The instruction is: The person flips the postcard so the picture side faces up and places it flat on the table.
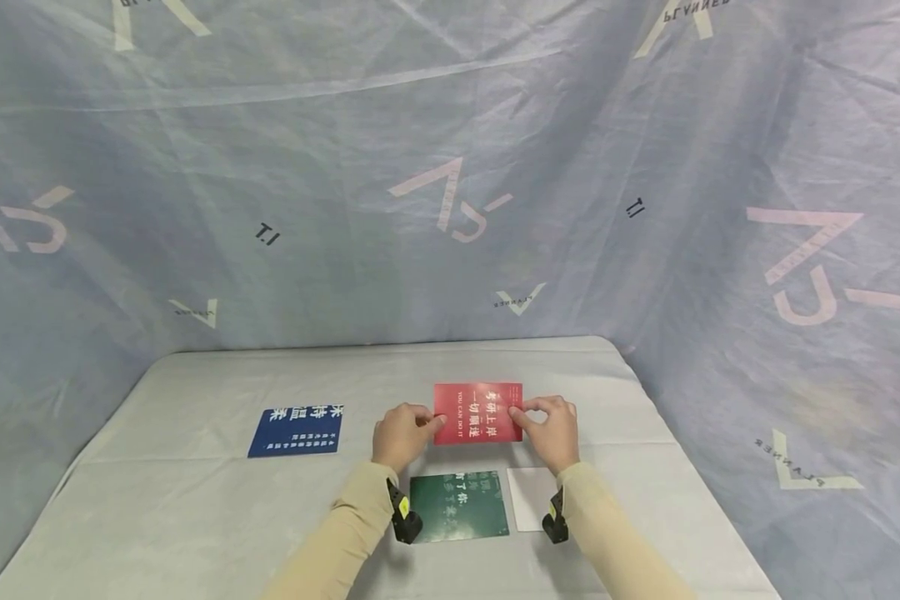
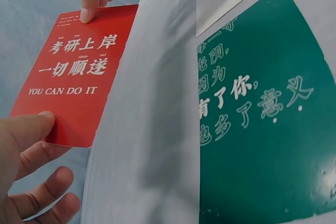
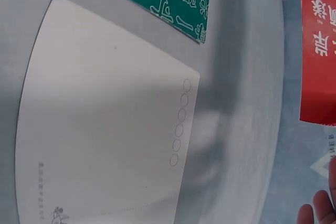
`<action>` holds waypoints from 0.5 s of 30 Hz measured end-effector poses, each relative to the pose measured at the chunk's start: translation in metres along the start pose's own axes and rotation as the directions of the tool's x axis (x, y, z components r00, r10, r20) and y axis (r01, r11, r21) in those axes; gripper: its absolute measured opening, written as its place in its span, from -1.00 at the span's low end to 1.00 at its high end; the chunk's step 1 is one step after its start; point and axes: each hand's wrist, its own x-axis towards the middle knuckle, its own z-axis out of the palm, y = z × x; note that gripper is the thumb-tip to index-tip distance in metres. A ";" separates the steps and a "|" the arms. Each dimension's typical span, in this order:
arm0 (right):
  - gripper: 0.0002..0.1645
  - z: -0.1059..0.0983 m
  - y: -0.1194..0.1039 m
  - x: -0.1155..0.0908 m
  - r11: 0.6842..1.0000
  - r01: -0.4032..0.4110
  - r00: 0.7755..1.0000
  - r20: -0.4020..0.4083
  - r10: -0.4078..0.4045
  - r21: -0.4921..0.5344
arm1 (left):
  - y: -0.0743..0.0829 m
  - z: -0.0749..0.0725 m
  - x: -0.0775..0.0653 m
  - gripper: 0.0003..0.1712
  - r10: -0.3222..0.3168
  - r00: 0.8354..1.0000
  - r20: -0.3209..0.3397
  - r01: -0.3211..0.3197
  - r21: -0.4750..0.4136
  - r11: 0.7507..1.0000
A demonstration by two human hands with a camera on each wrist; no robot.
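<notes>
Between my two hands is a red postcard [image 1: 465, 414] with white lettering, raised with its printed face toward me. My left hand [image 1: 402, 435] pinches one short edge, the thumb lying flat on the print. At the opposite edge my right hand [image 1: 553, 433] pinches it near a corner. The left wrist view shows both thumbs on the red card [image 2: 79, 77]. Below the hands, a green postcard [image 1: 461, 507] lies flat on the table, and beside it to the right is a white card [image 1: 528, 498], partly covered by the right wrist.
A blue postcard [image 1: 296, 431] with white characters lies farther left on the cloth-covered table [image 1: 157, 492]. Printed grey-blue fabric [image 1: 345, 208] hangs behind the table and on both sides. In the right wrist view the white card [image 3: 105, 119] shows a row of small ovals.
</notes>
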 end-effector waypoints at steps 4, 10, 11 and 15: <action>-0.73 -0.003 0.003 0.000 1.000 0.002 1.000 -0.017 -0.002 -0.008 | 0.004 0.006 0.000 -0.71 0.003 1.000 -0.004 -0.003 0.003 1.000; -0.73 -0.008 0.009 0.001 1.000 -0.017 0.999 -0.030 0.016 -0.026 | 0.009 0.014 -0.001 -0.77 0.036 0.999 -0.006 -0.036 0.020 0.999; -0.72 -0.008 0.010 0.001 0.999 -0.021 0.999 -0.029 0.020 -0.029 | 0.010 0.016 -0.001 -0.77 0.039 0.999 -0.004 -0.039 0.020 0.999; -0.70 -0.012 0.015 0.002 0.999 -0.023 0.999 -0.029 0.022 -0.037 | 0.012 0.020 0.000 -0.77 0.044 0.999 0.009 -0.044 0.014 0.999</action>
